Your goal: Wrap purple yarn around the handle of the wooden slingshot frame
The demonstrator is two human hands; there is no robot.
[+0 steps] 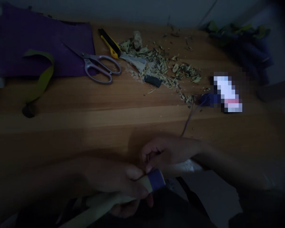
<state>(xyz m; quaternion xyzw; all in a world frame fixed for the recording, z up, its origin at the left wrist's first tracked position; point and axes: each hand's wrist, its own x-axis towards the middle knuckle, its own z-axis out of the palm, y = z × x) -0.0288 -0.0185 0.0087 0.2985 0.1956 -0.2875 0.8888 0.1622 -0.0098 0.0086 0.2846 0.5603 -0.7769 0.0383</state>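
A pale green stick with a blue-purple band round its end slants up from the bottom of the dim head view. My left hand is wrapped round the stick just behind the band. Beside the band, my right hand has its fingers curled and pinched together; whatever they hold is too small and dark to make out. A thin purple cord runs from behind my right wrist to a small blue-purple bundle on the wooden table.
Scissors lie partly on purple material, near a yellow-black cutter. Shavings and a dark green piece lie mid-table. A green strip is left; a pixelated bright object and dark bundle are right.
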